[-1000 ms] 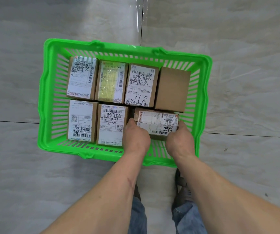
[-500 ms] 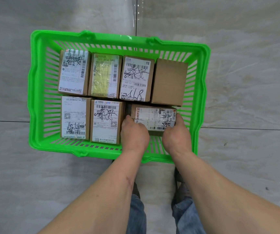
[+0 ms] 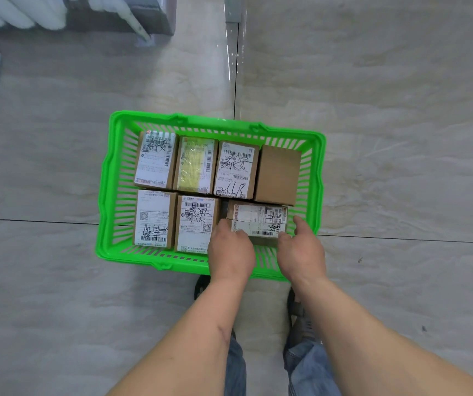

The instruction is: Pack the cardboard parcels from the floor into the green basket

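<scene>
While both hands (image 3: 231, 252) (image 3: 301, 251) grip the seventh parcel (image 3: 258, 221), the green basket (image 3: 109, 181) nears full — no parcels remain on the floor (image 3: 401, 138).

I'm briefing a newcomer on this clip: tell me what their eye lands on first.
The bright green basket on the pale tiled floor grabs the eye, packed with labelled cardboard parcels in two rows. Next, the left hand and right hand at its near right corner, both gripping a sideways parcel. One plain unlabelled parcel stands out far right.
</scene>
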